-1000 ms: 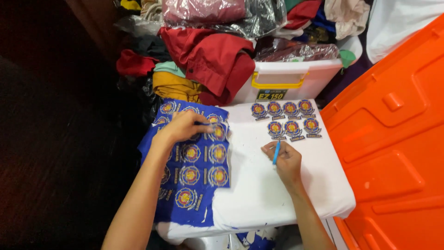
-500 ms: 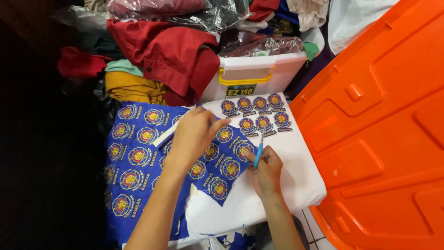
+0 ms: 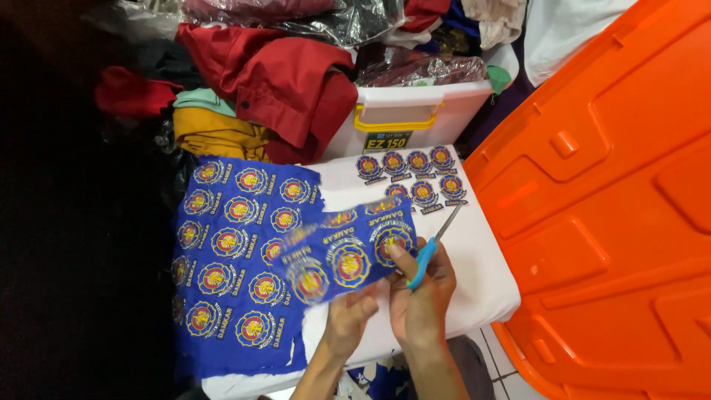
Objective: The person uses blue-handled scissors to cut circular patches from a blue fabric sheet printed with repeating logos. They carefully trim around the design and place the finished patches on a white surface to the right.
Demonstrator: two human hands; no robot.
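While your left hand pinches the lifted strip of blue badges from below, your right hand grips blue scissors at its edge. The cloth looks light and floppy; hold close beside the cut. Beyond your fingers, cut badges lie on the white counter.

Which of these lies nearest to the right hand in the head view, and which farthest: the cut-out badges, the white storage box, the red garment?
From the right hand:
1. Cut-out badges, on the white table just beyond the hand.
2. White storage box, behind the badges at the table's far edge.
3. Red garment, farthest, up and to the left on the clothes pile.
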